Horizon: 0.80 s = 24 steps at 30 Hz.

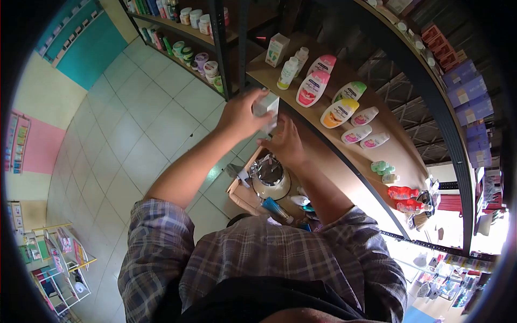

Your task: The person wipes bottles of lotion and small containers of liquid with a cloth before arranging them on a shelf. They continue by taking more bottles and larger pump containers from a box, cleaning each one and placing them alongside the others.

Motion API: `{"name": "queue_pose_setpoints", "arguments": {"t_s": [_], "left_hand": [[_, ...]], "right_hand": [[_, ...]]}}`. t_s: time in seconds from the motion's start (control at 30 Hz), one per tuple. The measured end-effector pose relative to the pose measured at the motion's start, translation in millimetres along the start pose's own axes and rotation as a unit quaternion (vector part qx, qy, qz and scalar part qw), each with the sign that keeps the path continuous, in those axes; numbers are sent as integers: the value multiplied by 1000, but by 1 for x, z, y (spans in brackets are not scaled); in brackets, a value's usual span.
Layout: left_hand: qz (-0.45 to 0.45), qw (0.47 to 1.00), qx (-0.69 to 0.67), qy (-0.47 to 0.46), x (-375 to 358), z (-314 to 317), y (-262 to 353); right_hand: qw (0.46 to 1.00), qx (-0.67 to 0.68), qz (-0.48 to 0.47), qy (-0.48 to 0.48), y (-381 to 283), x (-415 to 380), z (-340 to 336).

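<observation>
A small whitish box (266, 107) is gripped by my left hand (243, 114), its fingers wrapped round the upper side. My right hand (285, 144) is just below it with fingers apart, the fingertips close to the box's lower end; whether they touch it I cannot tell. Right of my hands, a wooden shelf (323, 59) bears a white and green box (277, 49), a white bottle (287, 73), a pink-labelled bottle (312, 89), a yellow-labelled bottle (339, 113) and several smaller bottles.
Below my hands a cardboard box (242, 200) holds a round transparent-topped container (268, 171) and a blue tube (277, 209). Another shelf unit (219, 48) with jars stands ahead. Purple boxes (471, 94) line the far right shelf. A wire rack (64, 258) stands at lower left on the tiled floor (129, 124).
</observation>
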<state>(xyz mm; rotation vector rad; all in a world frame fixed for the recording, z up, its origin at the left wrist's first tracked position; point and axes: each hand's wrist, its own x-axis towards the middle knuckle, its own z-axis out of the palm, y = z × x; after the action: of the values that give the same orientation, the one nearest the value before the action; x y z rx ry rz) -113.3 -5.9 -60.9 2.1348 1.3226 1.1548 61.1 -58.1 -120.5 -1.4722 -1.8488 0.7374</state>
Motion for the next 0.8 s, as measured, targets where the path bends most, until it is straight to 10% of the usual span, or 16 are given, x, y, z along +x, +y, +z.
{"name": "queue_pose_setpoints", "arguments": {"t_s": [0.17, 0.5, 0.8], "left_hand": [[-31, 997, -63, -43, -19, 7, 21], [24, 970, -78, -229, -16, 36, 49], [42, 986, -74, -145, -70, 82, 71]], "right_hand": [[996, -66, -3, 61, 2, -15, -7], [965, 215, 147, -23, 73, -65, -27], [984, 131, 100, 74, 50, -79, -45]]}}
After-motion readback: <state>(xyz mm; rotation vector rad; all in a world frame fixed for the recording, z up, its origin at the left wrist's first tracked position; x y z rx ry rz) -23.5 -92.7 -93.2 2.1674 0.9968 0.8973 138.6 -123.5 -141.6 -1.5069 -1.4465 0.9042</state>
